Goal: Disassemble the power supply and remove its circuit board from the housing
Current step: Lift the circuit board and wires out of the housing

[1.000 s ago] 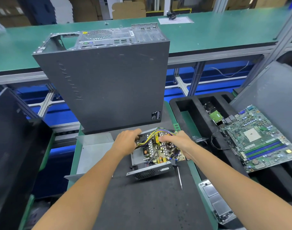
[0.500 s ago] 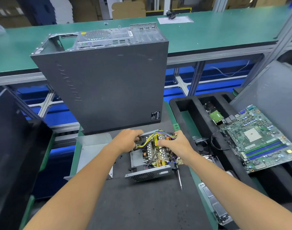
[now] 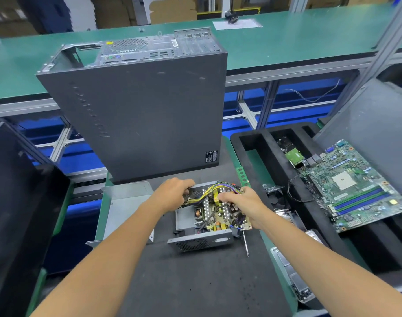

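The open grey metal power supply housing (image 3: 200,240) lies on the black mat in front of me. Its tan circuit board (image 3: 218,217), packed with heat sinks and capacitors, sits tilted in the housing with its right edge raised over the wall. A bundle of yellow, purple and black wires (image 3: 209,194) runs from the board's far end. My left hand (image 3: 172,194) grips the housing's far left wall by the wires. My right hand (image 3: 243,203) holds the board from above at its right side.
A dark computer case (image 3: 138,115) stands upright just behind the housing. The removed metal cover (image 3: 124,209) lies to the left. A screwdriver (image 3: 245,242) lies right of the housing. A black foam tray (image 3: 259,143) with a green motherboard (image 3: 355,186) is at the right.
The board has swung slightly, its right edge shifting over the housing wall. My right hand slid along the board toward me; the left hand stayed on the far wall.
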{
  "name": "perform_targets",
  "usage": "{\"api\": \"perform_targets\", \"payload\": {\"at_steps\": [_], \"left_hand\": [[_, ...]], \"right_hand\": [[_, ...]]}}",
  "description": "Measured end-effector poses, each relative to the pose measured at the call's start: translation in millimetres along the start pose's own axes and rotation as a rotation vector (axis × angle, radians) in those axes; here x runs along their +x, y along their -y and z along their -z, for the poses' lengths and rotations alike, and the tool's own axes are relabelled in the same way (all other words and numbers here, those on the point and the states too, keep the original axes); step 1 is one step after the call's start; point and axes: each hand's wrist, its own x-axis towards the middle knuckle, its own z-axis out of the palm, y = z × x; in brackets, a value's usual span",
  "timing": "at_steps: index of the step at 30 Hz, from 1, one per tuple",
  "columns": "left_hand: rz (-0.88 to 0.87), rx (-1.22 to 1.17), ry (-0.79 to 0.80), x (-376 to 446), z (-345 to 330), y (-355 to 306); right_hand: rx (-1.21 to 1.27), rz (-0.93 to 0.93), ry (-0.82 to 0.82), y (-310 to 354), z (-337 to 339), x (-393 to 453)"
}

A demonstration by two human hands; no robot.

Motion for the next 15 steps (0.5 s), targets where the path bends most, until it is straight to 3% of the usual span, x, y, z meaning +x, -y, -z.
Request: {"api": "perform_targets", "payload": {"at_steps": [6, 11, 15], "left_hand": [[0.002, 0.043, -0.006, -9, -1, 0], [0.021, 0.172, -0.061, -7, 0, -4], [0.019, 0.139, -0.046, -6, -1, 7]], "right_hand": [[0.08, -0.071, 0.029, -9, 6, 0], [-0.038, 0.085, -0.089, 8, -12, -7], [-0.072, 0.127, -0.101, 8, -12, -11]]}}
